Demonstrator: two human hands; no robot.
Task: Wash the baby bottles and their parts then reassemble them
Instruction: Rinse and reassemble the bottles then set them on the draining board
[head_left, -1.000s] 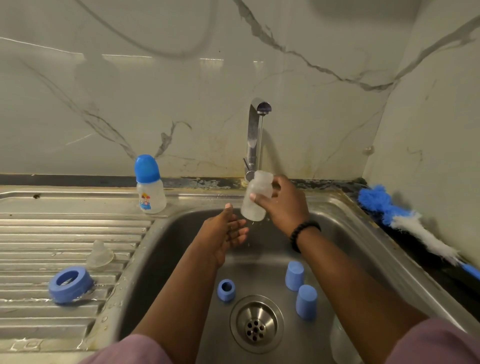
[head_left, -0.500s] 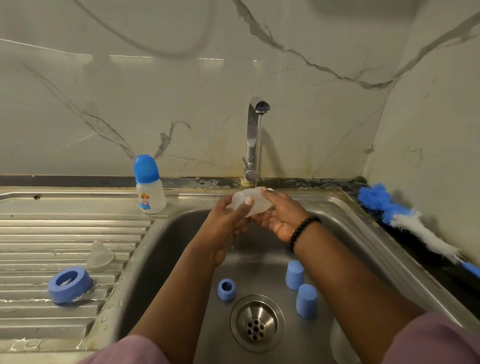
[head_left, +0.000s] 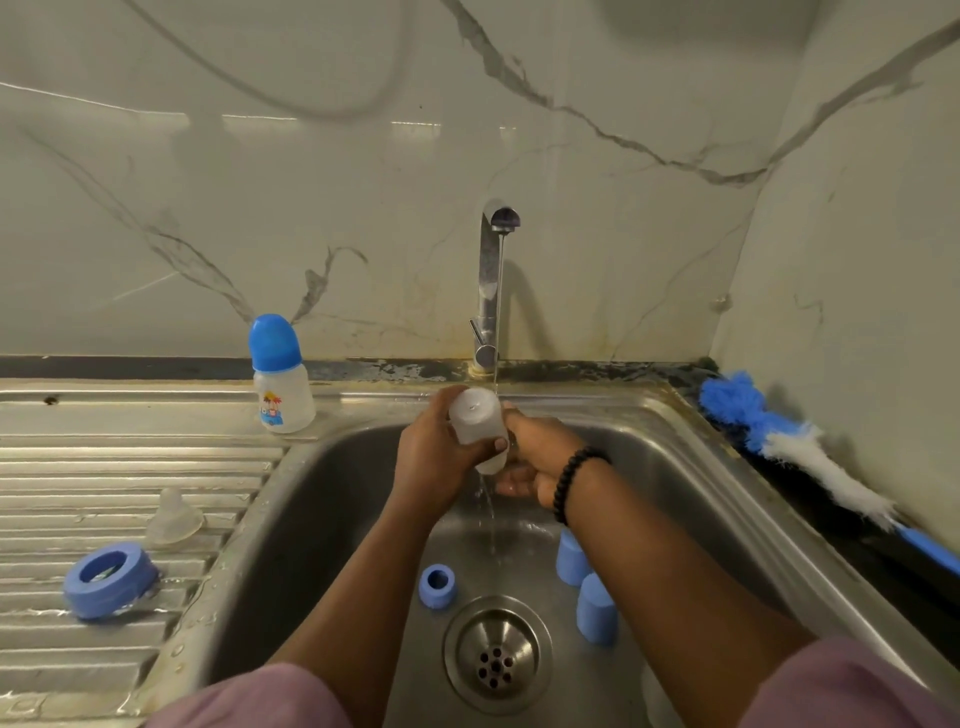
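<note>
- Right now the step in hand looks like rinsing: the left hand (head_left: 434, 457) grips a clear bottle body (head_left: 478, 428) upside down over the sink (head_left: 691, 467), its base up and its mouth pointing down
- Its fingers (head_left: 496, 443) are curled round the lower part of the body, clamped on it; the thumb side is hidden behind the bottle
- The right hand (head_left: 530, 457) sits just beside and under the bottle's mouth; its fingers seem loosely cupped, but whether they pinch the neck I cannot tell
- Water runs in a thin stream from the tap (head_left: 491, 280), passing close to the bottle on its right, and more water drains from the mouth into the bowl
- Waiting in the sink near the drain (head_left: 496, 657): a small blue ring (head_left: 437, 586) on the left and two blue caps (head_left: 584, 582) on the right
- On the draining board (head_left: 104, 467) to the left lie a clear teat (head_left: 174, 519) and a large blue collar (head_left: 110, 579); an assembled bottle (head_left: 280, 376) stands at the far edge
- My judgement: washing is partly done, reassembly not yet begun for this bottle
- Next move likely calls for shaking the body dry, setting it upright on the board, then taking up a part from the sink; wet plastic may slip, so a firm hold is needed
</note>
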